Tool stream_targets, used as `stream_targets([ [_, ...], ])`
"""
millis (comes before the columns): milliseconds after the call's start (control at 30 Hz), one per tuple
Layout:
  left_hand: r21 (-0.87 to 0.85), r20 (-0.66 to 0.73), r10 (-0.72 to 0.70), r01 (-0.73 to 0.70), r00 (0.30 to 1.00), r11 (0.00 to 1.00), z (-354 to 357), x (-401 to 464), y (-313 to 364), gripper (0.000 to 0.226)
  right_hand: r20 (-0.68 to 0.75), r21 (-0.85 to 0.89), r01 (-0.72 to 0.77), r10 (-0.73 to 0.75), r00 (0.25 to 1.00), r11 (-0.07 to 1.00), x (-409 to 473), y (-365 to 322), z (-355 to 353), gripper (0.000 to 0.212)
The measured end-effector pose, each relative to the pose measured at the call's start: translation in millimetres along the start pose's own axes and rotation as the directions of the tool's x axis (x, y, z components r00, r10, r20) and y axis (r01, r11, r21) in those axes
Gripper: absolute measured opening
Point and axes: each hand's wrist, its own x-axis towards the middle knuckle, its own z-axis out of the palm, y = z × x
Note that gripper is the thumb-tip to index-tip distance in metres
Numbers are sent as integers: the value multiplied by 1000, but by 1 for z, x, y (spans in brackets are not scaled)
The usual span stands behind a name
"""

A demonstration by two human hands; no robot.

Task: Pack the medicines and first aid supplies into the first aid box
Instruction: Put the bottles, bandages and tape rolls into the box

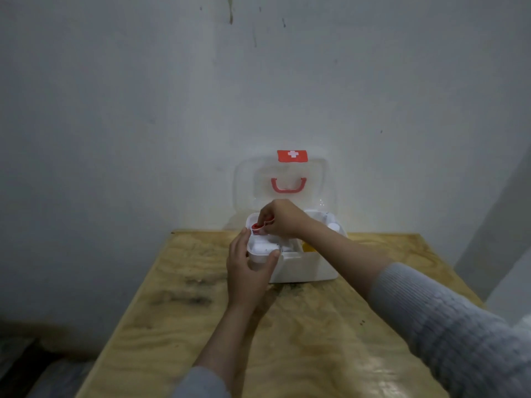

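First aid box (301, 265) sits at the far edge of the wooden table (330, 340), against the wall, clear lid (316, 179) swung up and leaning back with red handle and red cross tag showing. White inner tray (263, 248) is at the box's left end, lifted or tilted partly out over the front-left corner; can't tell if it's still seated on the rim. Left hand (248, 271) grasps the tray from the near side, thumb on its front lip, fingers around the left wall. Right hand (283, 218) reaches in from the right over the box, pinched on a small red-and-white item (258, 226), too small to identify, held right over the tray's far-left compartment, touching or just above it. So the item lies directly under the right fingertips and just beyond the left hand; right hand is the one carrying, left only steadies. Looks like the drop-in step: the move turns on the item being over that compartment and not the rim. Other white things and something yellow (309, 247) already in the box's right part. Rest of table bare except dark smudges.
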Motion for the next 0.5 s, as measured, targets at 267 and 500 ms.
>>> stream_targets([
  [267, 2, 6, 2, -2, 1000, 1000, -1, -1, 1, 72, -45, 52, 25, -22, 999, 998, -4, 4, -12, 22],
  [500, 8, 4, -16, 15, 1000, 1000, 0, -1, 2, 72, -597, -292, 109, -270, 756, 950, -9, 30, -62, 33],
])
